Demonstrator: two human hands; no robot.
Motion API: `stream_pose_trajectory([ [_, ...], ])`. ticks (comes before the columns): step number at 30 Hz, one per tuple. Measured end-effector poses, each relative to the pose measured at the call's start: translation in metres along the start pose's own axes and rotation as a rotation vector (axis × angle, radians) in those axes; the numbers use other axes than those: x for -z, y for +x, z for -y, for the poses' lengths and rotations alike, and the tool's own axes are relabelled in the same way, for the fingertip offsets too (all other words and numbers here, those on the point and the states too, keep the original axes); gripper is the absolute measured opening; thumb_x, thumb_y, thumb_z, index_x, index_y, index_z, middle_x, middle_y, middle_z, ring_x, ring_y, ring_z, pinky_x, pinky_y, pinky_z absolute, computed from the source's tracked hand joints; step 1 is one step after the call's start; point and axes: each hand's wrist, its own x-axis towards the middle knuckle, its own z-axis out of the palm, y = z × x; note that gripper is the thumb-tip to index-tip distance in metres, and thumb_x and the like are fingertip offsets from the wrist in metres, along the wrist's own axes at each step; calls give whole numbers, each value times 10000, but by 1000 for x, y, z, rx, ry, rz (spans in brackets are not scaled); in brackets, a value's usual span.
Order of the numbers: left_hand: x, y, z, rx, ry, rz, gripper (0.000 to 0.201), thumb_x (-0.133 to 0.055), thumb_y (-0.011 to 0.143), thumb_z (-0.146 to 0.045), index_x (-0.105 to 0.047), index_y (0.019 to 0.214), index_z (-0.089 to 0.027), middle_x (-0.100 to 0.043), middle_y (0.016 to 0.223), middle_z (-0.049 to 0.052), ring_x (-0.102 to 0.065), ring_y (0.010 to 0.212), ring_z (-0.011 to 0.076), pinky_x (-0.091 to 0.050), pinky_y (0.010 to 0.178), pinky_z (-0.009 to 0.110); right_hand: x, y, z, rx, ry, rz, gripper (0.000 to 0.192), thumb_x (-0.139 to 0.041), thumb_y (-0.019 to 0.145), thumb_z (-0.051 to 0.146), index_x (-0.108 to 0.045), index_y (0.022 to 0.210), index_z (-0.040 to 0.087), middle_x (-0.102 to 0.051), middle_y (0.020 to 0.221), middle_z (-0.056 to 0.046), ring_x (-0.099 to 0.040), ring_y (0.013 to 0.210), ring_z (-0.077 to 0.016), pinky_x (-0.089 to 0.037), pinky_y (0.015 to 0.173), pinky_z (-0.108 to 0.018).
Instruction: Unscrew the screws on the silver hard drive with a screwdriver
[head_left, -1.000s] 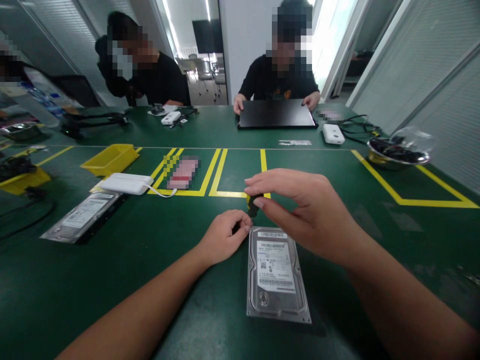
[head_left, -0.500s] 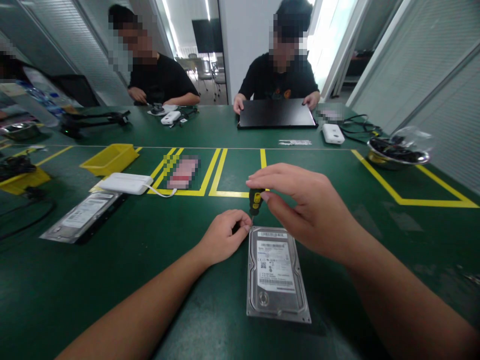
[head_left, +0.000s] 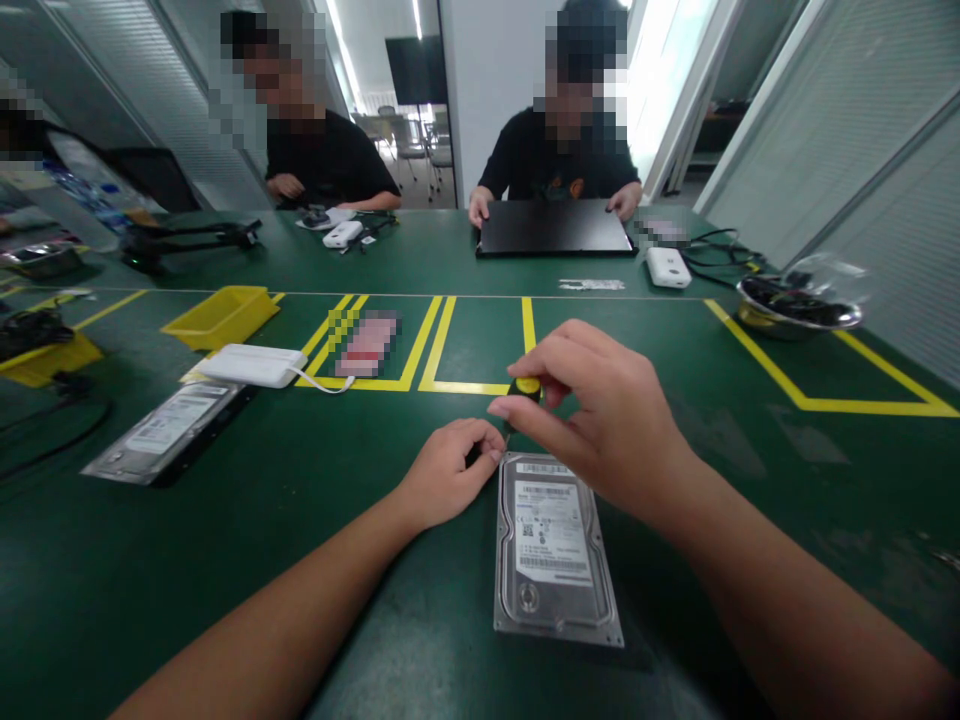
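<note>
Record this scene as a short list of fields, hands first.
Right hand: thumb and fingers around the handle of the screwdriver
Left hand: at the far-left corner of the hard drive, near the screwdriver's lower end; grip unclear
Hard drive: label up, on the green table
Screwdriver: handle up; tip contact hard to make out
Left side: second hard drive, white power bank at its far end, yellow bin beyond
Across: co-worker holding a flat black panel
</note>
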Motion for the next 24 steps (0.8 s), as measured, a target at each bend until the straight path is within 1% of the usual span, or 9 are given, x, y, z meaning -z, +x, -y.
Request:
stream_pose_trajectory([
  [3,1,1,0,7,9,5,73,-552,894,-167,-605,844,-172,-634,823,-6,-575,775,160,-406,724,285,-5,-2,0,-15,-67,-47,318,-707,839,427,-588,790,135,-536,753,-13,-473,681,-128,-348,596,-268],
  [7,1,2,0,20,4,27,88,-542,905,-181,-630,895,-172,-665,892,14,-595,826,177,-423,751,302,-7,-4,0,-16,-83,-56,351,-669,864,461,-570,779,135,-498,735,-4,-435,666,-121,-322,593,-271],
  [11,1,1,0,16,11,25,105,-537,912,-189,-641,920,-174,-677,930,23,-604,858,186,-430,772,312,-6,-4,1,-11,-68,-50,309,-678,865,421,-622,828,119,-515,761,-14,-462,699,-131,-343,612,-272],
  [15,1,1,0,13,22,23,101,-538,912,-190,-638,920,-177,-678,927,18,-602,856,186,-428,771,313,-6,-3,1,-11,-15,-48,250,-689,862,364,-676,897,117,-564,812,-31,-511,738,-135,-394,647,-268],
  [20,0,1,0,12,15,12,78,-549,903,-179,-623,878,-175,-658,869,6,-590,815,175,-425,748,302,-5,-1,2,4,75,-11,209,-626,894,230,-707,1060,129,-637,948,-59,-594,860,-137,-466,751,-258],
  [24,1,1,-1,12,1,20,101,-541,903,-172,-641,914,-171,-669,925,21,-597,853,184,-437,782,311,0,0,3,33,141,53,261,-550,907,134,-691,1126,124,-691,1055,-72,-629,962,-141,-488,859,-266],
])
